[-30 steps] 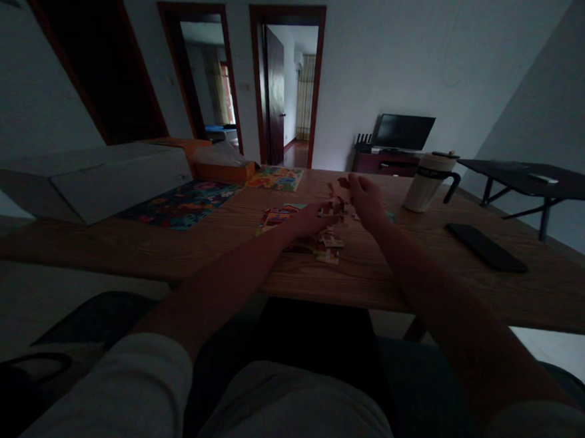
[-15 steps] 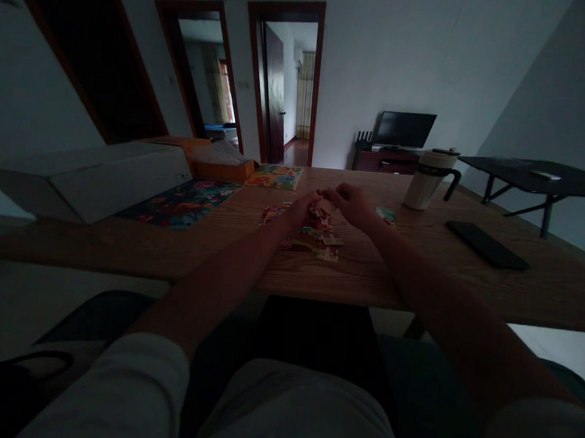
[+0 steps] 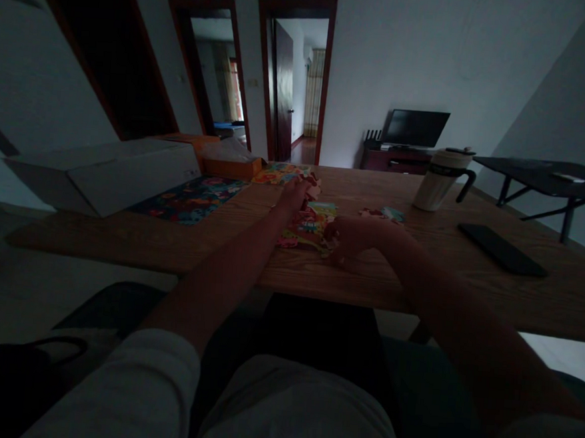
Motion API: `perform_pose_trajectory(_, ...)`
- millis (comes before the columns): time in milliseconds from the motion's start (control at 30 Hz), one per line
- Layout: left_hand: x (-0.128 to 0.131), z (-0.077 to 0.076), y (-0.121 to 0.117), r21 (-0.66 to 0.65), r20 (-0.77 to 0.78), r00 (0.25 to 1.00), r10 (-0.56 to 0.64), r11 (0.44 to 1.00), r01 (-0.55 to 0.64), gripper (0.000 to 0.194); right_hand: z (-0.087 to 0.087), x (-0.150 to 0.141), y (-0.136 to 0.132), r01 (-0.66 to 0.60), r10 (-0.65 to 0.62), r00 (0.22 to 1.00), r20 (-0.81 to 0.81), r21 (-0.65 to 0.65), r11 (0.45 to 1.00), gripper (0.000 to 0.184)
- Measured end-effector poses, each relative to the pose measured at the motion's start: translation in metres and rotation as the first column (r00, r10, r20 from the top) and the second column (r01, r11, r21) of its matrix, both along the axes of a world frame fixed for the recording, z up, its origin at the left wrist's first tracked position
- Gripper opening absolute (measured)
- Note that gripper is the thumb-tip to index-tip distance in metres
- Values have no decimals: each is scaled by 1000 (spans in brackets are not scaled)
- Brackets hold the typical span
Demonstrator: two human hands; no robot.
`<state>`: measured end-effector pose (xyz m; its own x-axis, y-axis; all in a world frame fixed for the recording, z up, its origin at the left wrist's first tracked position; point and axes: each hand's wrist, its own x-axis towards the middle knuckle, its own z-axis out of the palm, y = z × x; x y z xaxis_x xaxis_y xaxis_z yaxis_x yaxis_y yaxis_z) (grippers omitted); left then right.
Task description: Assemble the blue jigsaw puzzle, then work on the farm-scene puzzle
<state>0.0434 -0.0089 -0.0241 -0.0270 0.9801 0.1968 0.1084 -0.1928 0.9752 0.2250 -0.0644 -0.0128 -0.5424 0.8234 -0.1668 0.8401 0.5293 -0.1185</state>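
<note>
A cluster of colourful puzzle pieces (image 3: 306, 228) lies on the wooden table (image 3: 418, 281) in front of me. My left hand (image 3: 294, 194) reaches past the cluster, fingers closed on a pinkish puzzle piece (image 3: 315, 180) held just above the table. My right hand (image 3: 347, 239) rests on the table at the cluster's near right edge, with its fingers curled in. The dim light hides what they hold, if anything. A few loose pieces (image 3: 385, 214) lie to the right of the cluster.
A white box (image 3: 125, 172) and a colourful puzzle board (image 3: 188, 198) lie at the left, with an orange box (image 3: 231, 166) and another board (image 3: 280, 173) behind. At the right are a lidded mug (image 3: 438, 179) and a black phone (image 3: 501, 248). Beyond it stands a black side table (image 3: 550, 176).
My hands were together over the cluster. The left one has moved away from me with a piece; the right one has dropped back to the cluster's near edge. The view has shifted slightly.
</note>
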Motion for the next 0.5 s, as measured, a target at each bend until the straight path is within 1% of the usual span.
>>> perform_pose_trajectory(67, 4, -1, -2, 11, 27, 999, 42, 999, -43, 9, 1, 0, -1, -13, 13, 1000, 2, -12, 1000, 52)
perform_pose_trajectory(167, 7, -2, -4, 17, 12, 999, 37, 999, -37, 9, 1, 5, 5, -3, 3, 1000, 17, -7, 1000, 47)
perform_pose_trajectory(300, 6, 0, -8, 24, 10, 1000, 24, 999, -24, 10, -4, 11, 15, 38, -39, 999, 12, 47, 998, 42)
perform_pose_trajectory(400, 7, 2, -10, 53, -3, 1000, 19, 998, -18, 12, -9, 12, 18, 14, -13, 1000, -23, 64, 998, 47)
perform_pose_trajectory(467, 8, 2, -11, 76, -19, 1000, 21, 997, -20, 14, -11, 10, 19, 1, 1, 1000, -21, 78, 997, 52)
perform_pose_trajectory(500, 8, 2, -10, 80, -18, 1000, 22, 997, -21, 14, -12, 9, 19, -5, 6, 1000, -12, 90, 996, 51)
